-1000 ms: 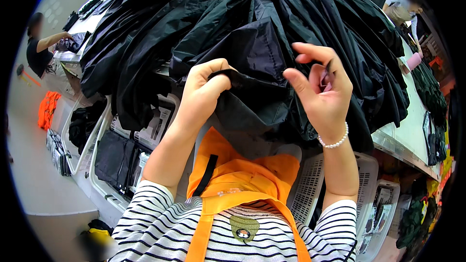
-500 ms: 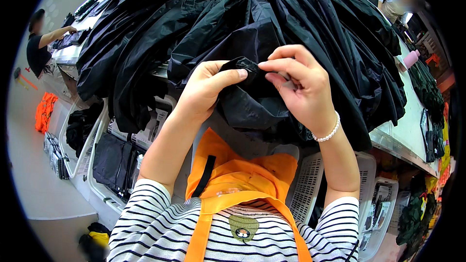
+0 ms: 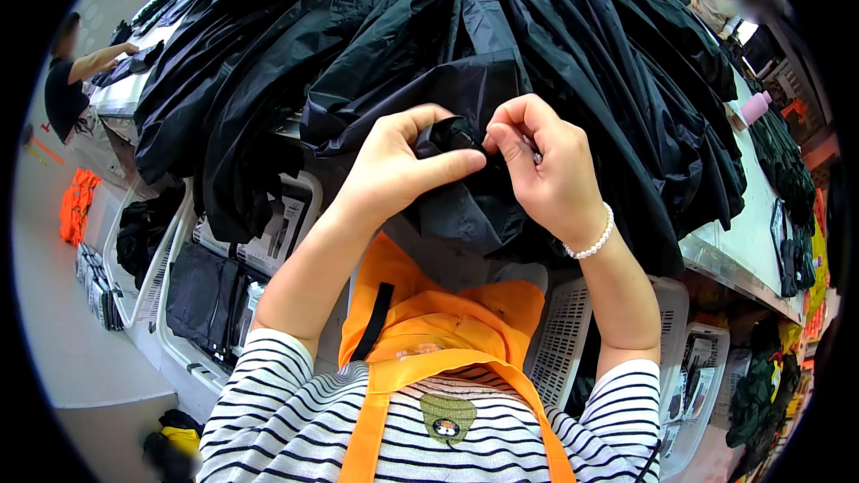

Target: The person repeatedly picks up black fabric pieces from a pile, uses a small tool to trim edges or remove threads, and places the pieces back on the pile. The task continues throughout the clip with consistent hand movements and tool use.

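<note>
A big heap of shiny black fabric [image 3: 617,63] spreads over the table in front of me and drapes off its near edge. My left hand [image 3: 398,161] is closed on a gathered edge of black fabric [image 3: 452,134], with the thumb stretched along its near side. Just right of it, my right hand [image 3: 546,156] pinches thumb and forefinger together at the same edge, its other fingers curled in. Whatever small thing may lie between those fingertips is hidden. Below both hands a fold of the fabric hangs loose above my orange apron [image 3: 447,313].
White plastic baskets stand below the table; the left basket [image 3: 192,353] holds folded black items. Another basket [image 3: 564,331] is at my right. A pink bottle [image 3: 754,109] stands on the right table. One person [image 3: 72,94] works at far left, another [image 3: 716,0] at far right.
My right thumb and fingers have closed into a tighter pinch and curled inward. My left thumb has slid right along the fabric edge, toward the right fingertips.
</note>
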`<state>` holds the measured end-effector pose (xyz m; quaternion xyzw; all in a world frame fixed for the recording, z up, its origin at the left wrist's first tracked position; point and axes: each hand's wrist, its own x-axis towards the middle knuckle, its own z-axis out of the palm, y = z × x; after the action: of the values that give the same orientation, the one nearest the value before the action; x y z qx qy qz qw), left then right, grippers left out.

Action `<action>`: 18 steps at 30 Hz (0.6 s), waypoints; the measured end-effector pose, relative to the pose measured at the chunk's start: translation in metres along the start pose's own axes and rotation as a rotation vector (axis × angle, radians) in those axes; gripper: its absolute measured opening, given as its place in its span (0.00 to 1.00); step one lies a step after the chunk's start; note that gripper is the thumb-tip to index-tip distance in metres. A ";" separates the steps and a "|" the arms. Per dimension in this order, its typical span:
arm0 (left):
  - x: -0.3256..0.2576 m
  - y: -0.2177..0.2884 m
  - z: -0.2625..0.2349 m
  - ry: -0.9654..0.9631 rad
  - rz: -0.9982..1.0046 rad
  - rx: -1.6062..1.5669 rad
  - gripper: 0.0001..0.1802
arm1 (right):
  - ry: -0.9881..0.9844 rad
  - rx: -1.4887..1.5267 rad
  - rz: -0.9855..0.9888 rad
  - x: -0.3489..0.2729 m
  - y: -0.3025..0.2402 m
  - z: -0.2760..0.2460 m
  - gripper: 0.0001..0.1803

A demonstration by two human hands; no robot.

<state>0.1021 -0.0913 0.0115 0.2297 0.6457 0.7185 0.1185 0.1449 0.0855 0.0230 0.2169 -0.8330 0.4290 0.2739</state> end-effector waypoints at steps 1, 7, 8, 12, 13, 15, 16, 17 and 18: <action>0.000 0.001 0.003 0.041 0.042 0.069 0.09 | 0.001 0.040 0.053 0.000 0.000 0.000 0.03; -0.002 -0.005 -0.009 -0.076 -0.069 -0.122 0.11 | 0.056 0.272 0.376 0.009 0.000 -0.002 0.06; 0.000 -0.007 -0.008 -0.045 -0.034 -0.162 0.10 | 0.061 0.298 0.375 0.009 0.005 -0.004 0.06; 0.002 -0.011 -0.006 0.021 0.005 -0.296 0.08 | 0.041 0.422 0.345 -0.005 0.004 -0.010 0.11; 0.003 -0.012 -0.006 0.037 0.003 -0.329 0.08 | 0.013 0.365 0.343 -0.009 0.001 -0.014 0.11; 0.003 -0.013 -0.005 0.073 0.040 -0.328 0.06 | -0.047 0.260 0.337 -0.012 -0.006 -0.016 0.10; 0.002 -0.013 -0.005 0.078 0.049 -0.333 0.06 | -0.077 0.208 0.331 -0.011 -0.010 -0.016 0.09; 0.002 -0.012 -0.004 0.082 0.059 -0.335 0.06 | -0.105 0.158 0.324 -0.011 -0.013 -0.016 0.08; 0.003 -0.017 -0.006 0.075 0.063 -0.314 0.05 | -0.082 0.165 0.308 -0.012 -0.015 -0.014 0.07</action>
<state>0.0947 -0.0925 -0.0046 0.2015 0.5219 0.8220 0.1064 0.1665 0.0907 0.0313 0.1258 -0.8288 0.5236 0.1520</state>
